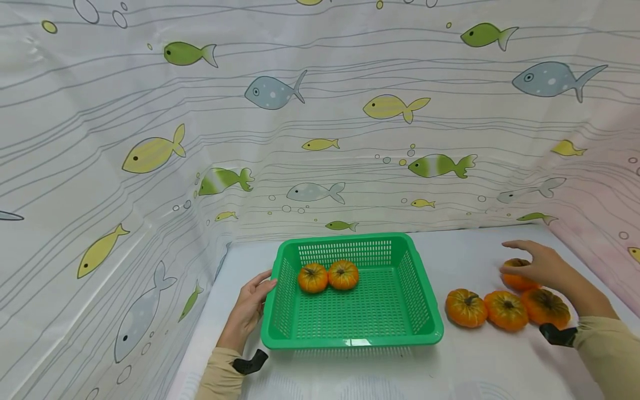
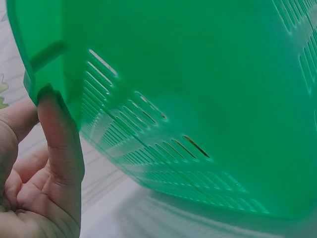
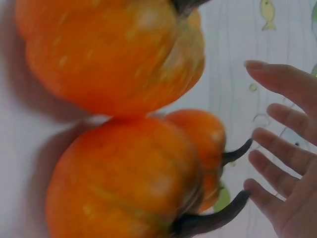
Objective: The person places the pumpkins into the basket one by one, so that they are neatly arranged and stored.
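Observation:
A green plastic basket (image 1: 350,343) with slotted walls stands on the white table, two small orange pumpkins (image 1: 343,275) side by side inside it. At its left side my left hand (image 1: 247,305) holds the rim; in the left wrist view the fingers (image 2: 60,134) hook at the edge of the basket wall (image 2: 163,59). My right hand (image 1: 550,269) hovers with spread fingers over the rearmost pumpkin (image 1: 520,278) on the right, partly covering it. The right wrist view shows the right hand (image 3: 292,163) apart from the pumpkins' dark stems (image 3: 213,220).
Three more pumpkins lie in a row right of the basket: a left one (image 1: 466,308), a middle one (image 1: 506,311) and a right one (image 1: 546,308). A fish-patterned curtain (image 1: 350,122) encloses the table at the back and sides.

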Demonstrator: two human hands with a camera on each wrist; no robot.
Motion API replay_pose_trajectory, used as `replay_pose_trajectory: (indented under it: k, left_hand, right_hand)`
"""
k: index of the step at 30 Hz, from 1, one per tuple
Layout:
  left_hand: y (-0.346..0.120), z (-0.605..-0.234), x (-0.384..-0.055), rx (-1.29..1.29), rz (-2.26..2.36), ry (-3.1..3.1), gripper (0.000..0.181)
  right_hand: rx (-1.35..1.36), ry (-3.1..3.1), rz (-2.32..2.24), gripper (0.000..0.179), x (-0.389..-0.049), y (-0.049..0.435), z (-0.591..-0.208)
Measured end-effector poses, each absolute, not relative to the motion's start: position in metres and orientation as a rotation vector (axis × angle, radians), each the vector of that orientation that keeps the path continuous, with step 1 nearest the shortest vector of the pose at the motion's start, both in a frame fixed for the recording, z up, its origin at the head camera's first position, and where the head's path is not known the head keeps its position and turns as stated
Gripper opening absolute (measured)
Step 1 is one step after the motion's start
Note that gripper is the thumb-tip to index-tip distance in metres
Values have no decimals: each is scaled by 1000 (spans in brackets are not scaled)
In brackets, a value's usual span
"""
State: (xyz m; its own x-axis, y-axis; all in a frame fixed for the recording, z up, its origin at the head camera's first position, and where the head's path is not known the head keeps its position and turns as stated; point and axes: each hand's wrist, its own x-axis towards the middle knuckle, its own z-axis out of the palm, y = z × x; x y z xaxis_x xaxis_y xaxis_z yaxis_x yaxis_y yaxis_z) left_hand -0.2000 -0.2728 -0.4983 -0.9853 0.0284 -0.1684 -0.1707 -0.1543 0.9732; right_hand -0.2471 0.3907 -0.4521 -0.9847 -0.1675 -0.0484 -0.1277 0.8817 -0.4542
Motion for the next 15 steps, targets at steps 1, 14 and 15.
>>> replay_pose_trajectory:
  k: [1, 14, 15]
  left_hand:
    - [-273, -498, -200, -170, 2286, 1953, 52]
    - [-272, -498, -200, -155, 2286, 1956, 54]
    - [-273, -498, -200, -145, 2282, 1954, 55]
  right_hand:
    - [-214, 2958, -708, 85, -247, 395, -455]
    - [-49, 2898, -722, 100, -242, 426, -481]
    - [-54, 2898, -720, 100, -241, 426, -481]
